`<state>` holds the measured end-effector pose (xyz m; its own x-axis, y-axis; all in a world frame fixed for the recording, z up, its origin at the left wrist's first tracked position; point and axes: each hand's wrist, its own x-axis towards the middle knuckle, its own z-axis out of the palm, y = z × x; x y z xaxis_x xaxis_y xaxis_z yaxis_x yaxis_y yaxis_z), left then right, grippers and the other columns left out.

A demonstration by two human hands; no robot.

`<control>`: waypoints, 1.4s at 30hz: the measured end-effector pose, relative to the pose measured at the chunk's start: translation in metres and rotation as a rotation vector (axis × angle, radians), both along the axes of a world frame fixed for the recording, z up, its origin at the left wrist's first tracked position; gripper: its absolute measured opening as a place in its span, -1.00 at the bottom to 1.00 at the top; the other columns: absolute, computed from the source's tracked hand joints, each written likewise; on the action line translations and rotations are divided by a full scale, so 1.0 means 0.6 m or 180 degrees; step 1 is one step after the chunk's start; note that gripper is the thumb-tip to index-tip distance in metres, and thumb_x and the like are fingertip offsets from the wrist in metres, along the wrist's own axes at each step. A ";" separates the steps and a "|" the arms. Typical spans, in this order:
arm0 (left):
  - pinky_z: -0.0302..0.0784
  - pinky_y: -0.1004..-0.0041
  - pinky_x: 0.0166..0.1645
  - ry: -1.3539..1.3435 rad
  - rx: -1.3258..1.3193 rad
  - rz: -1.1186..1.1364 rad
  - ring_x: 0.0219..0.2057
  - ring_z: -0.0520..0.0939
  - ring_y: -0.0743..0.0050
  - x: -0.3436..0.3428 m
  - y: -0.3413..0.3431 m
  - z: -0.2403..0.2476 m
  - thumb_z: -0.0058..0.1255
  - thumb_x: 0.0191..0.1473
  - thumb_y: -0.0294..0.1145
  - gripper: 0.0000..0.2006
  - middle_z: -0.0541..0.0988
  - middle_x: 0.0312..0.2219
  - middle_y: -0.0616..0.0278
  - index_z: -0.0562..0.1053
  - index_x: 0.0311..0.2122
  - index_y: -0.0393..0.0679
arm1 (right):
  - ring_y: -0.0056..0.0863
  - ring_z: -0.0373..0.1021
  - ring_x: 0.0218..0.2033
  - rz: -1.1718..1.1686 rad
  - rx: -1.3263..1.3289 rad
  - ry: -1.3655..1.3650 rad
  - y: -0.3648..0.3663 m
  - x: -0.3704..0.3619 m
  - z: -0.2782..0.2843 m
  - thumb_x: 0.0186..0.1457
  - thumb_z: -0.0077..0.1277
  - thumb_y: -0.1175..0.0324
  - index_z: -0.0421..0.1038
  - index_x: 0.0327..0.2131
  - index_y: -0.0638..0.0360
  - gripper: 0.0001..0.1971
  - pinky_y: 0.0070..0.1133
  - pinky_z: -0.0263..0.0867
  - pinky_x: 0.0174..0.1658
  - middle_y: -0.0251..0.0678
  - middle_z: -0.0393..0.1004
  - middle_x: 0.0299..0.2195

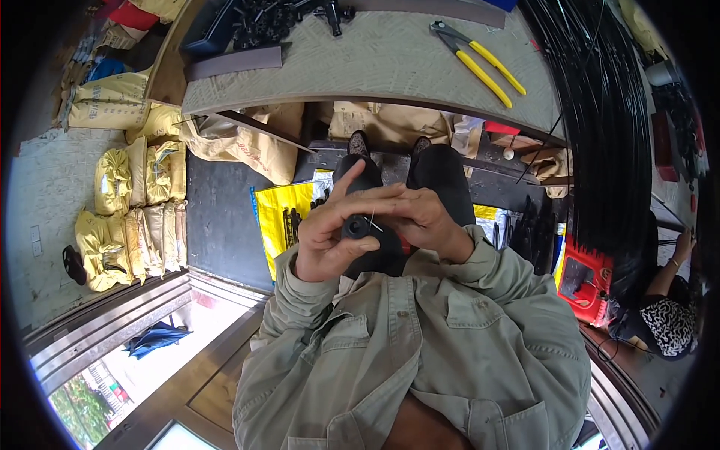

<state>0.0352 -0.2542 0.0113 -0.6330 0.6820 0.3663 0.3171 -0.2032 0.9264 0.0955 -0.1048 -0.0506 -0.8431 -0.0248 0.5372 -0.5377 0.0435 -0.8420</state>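
Note:
Above my lap, my left hand (319, 240) is closed around a black tube-like thing (355, 227), its round end with a dark hole facing up. The left thumb lies along its near side, while one finger points up and away. My right hand (426, 219) meets the left one from the right, fingers bent and pressed together. What the right fingers hold is hidden. A thin light wire (374, 222) sticks out beside the tube end, between the hands. Something small and red shows under the right hand.
A workbench (375, 64) ahead carries yellow-handled pliers (480, 67) and a heap of small black parts (262, 22). Long black rods (611, 112) hang at the right, above a red plastic stool (589, 281). Sacks (112, 176) are stacked left. Another person (667, 315) sits far right.

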 end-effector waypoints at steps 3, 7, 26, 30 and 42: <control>-0.19 0.00 0.20 0.0253 0.0068 -0.0228 -0.31 0.57 0.22 -0.015 -0.001 -0.008 0.03 -0.06 -0.10 -0.65 0.57 -0.50 0.11 0.38 -0.36 -0.23 | -0.29 0.42 -0.31 0.0394 0.0056 -0.0253 0.015 0.000 -0.004 -0.10 -0.01 0.60 0.41 -0.35 0.33 -0.85 -0.52 0.32 -0.30 -0.13 0.44 -0.30; 0.08 0.02 0.11 0.0151 0.0319 0.0349 -0.40 0.55 0.28 -0.014 -0.006 -0.021 0.01 -0.05 -0.02 -0.56 0.52 -0.57 0.14 0.36 -0.30 -0.27 | -0.27 0.39 -0.30 0.0289 0.0874 -0.0123 0.062 -0.043 0.050 -0.21 0.03 0.62 0.39 -0.28 0.23 -0.70 -0.51 0.31 -0.27 -0.23 0.43 -0.34; 0.12 0.67 -0.53 -0.0813 0.0821 0.0219 -0.63 0.28 0.66 0.007 -0.032 -0.029 -0.32 0.07 0.19 -0.42 0.33 -0.60 0.28 0.30 -0.49 -0.27 | -0.43 0.31 -0.30 -0.1266 0.1117 -0.0960 0.120 -0.035 0.155 0.01 -0.03 0.38 0.39 -0.29 0.13 -0.84 -0.54 0.26 -0.25 -0.26 0.35 -0.29; 0.12 0.64 -0.58 -0.0985 0.0633 0.0366 -0.68 0.26 0.64 0.020 -0.030 -0.029 -0.32 0.04 0.23 -0.39 0.32 -0.63 0.27 0.29 -0.49 -0.27 | -0.41 0.23 -0.10 -0.1484 0.3702 0.0187 0.058 -0.009 0.216 -0.06 0.03 0.38 0.40 -0.22 -0.03 -0.74 -0.42 0.13 0.00 -0.30 0.25 -0.08; 0.11 0.67 -0.63 -0.0639 0.0361 0.1334 -0.67 0.30 0.68 0.040 -0.010 -0.035 -0.34 0.03 0.25 -0.38 0.36 -0.61 0.29 0.31 -0.41 -0.28 | -0.45 0.13 0.07 -0.2665 0.5030 0.1815 0.041 0.019 0.175 -0.06 0.05 0.33 0.38 -0.27 -0.08 -0.79 -0.18 -0.17 0.15 -0.46 0.17 -0.01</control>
<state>0.0589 -0.2604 -0.0098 -0.9109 0.3156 0.2659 0.2103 -0.1994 0.9571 0.1072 -0.0804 0.0542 -0.6492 -0.4436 0.6178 -0.1334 0.8661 0.4817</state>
